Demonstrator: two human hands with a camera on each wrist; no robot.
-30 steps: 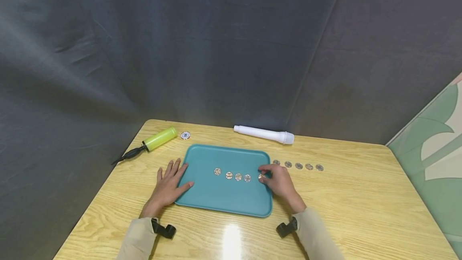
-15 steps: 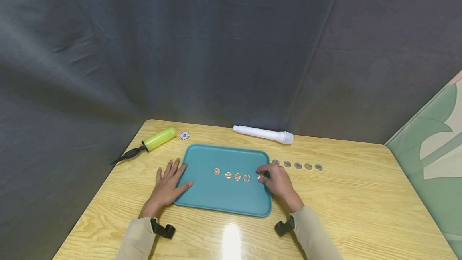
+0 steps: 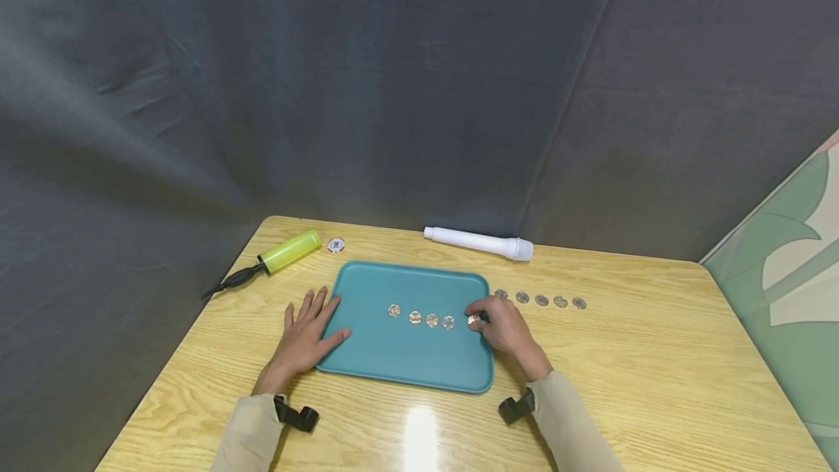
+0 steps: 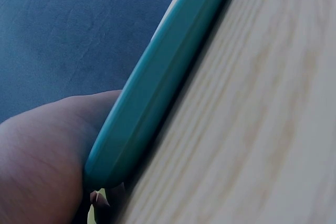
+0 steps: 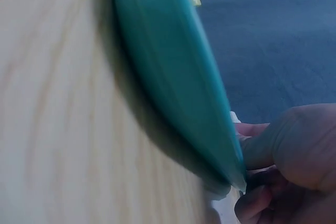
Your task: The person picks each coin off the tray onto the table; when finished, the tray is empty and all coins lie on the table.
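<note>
A teal tray (image 3: 406,363) lies on the wooden table. My left hand (image 3: 303,339) rests spread over its left rim, thumb on the tray floor and fingers along the edge. Over the tray's right end, my right hand (image 3: 507,330) pinches a shiny round coin (image 3: 473,320) between thumb and fingers. Left of it, several similar coins (image 3: 432,320) form a loose row across the tray. In the right wrist view, the curled fingers (image 5: 254,203) are partly hidden behind the tray's rim (image 5: 173,66). The left wrist view shows the tray's side (image 4: 152,93) against the left hand.
Several more coins (image 3: 541,300) lie in a row on the table right of the tray. A white microphone-shaped object (image 3: 475,241) lies behind the tray. At the back left are a yellow-green hand pump (image 3: 288,252) with a black end and a poker chip (image 3: 336,245).
Hardly anything differs. The right hand stays at the tray's right end with the coin, and the left hand keeps its place on the rim.
</note>
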